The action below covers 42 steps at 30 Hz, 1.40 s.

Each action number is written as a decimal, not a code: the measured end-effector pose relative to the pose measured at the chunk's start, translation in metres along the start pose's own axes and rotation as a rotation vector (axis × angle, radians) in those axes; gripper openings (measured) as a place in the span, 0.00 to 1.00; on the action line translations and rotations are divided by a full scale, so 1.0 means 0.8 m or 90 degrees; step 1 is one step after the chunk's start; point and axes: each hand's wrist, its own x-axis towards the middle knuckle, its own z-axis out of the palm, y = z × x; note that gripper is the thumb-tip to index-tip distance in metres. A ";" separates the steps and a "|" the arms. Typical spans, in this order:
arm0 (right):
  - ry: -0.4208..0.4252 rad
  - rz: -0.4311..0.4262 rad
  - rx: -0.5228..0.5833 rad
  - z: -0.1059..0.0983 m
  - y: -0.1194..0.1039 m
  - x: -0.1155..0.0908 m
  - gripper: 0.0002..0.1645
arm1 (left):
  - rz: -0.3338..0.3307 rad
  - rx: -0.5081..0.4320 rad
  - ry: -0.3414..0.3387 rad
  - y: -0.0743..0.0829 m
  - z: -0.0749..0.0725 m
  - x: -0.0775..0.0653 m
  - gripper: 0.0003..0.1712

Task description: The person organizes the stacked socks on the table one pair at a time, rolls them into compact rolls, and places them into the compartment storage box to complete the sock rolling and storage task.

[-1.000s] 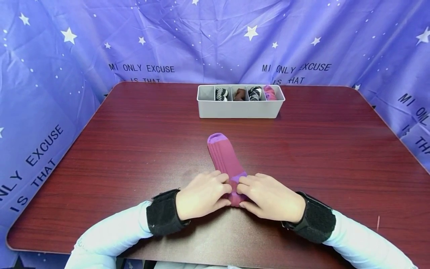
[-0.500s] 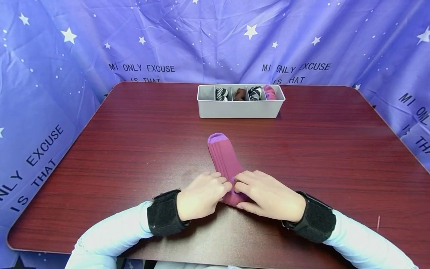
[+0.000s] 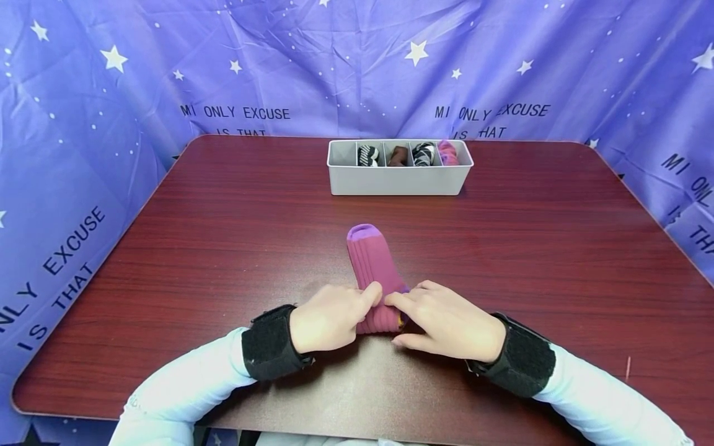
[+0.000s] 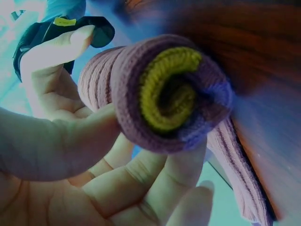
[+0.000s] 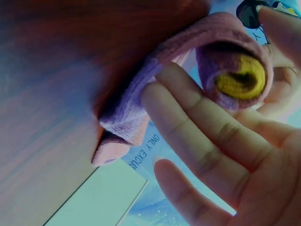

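A mauve ribbed sock (image 3: 375, 257) with a purple toe lies on the table, its toe end pointing away from me. Its near end is rolled up, and a yellow lining (image 4: 162, 94) shows in the middle of the roll. My left hand (image 3: 333, 317) holds the roll from its left side, thumb and fingers around it in the left wrist view. On the other side, my right hand (image 3: 449, 319) reaches in with nearly straight fingers (image 5: 188, 122), which touch the sock by its purple heel (image 5: 134, 94). Its thumb stands apart from the roll.
Beyond the sock stands a grey divided box (image 3: 397, 181) with rolled socks in several compartments; its leftmost compartment (image 3: 343, 153) shows bare walls. A dark red wooden table (image 3: 223, 235) spreads all around, with a blue starry curtain (image 3: 357, 68) behind.
The sock's near end has turned into a thicker roll showing yellow at its right side. The toe has shifted slightly towards me. My right thumb has come off the sock.
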 end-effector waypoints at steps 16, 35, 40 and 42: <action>-0.007 0.011 -0.088 0.004 0.004 0.001 0.08 | 0.027 0.062 0.103 -0.001 0.006 0.004 0.11; -0.003 0.008 -0.036 0.002 0.007 0.002 0.25 | 0.026 0.005 0.087 -0.006 0.009 0.005 0.07; -0.001 0.007 -0.065 0.004 0.008 0.000 0.19 | 0.016 0.049 0.108 -0.001 0.004 0.005 0.06; -0.005 0.012 -0.076 0.005 0.008 -0.001 0.18 | 0.011 0.058 0.104 0.001 0.002 0.004 0.11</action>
